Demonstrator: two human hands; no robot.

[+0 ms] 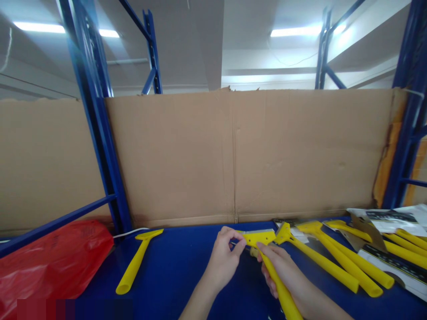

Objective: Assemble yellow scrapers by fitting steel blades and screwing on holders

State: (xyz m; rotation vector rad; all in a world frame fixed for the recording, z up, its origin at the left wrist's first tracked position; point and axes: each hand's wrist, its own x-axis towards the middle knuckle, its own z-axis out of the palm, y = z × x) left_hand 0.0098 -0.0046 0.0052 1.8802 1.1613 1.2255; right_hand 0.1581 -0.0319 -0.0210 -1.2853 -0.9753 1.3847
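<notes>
A yellow long-handled scraper is tilted in front of me, a pale metal blade strip along the top edge of its head. My right hand is wrapped around its handle just below the head. My left hand is closed in a pinch at the head's left end; what lies between thumb and forefinger is too small to make out. Under the head shows a short tan handle with a thin dark shaft toward my left fingers, perhaps a screwdriver, partly hidden by the hands.
Another yellow scraper lies left on the blue tabletop, beside a red plastic bag. Several yellow scrapers lie at right, near printed packaging. A cardboard wall stands behind, between blue rack posts.
</notes>
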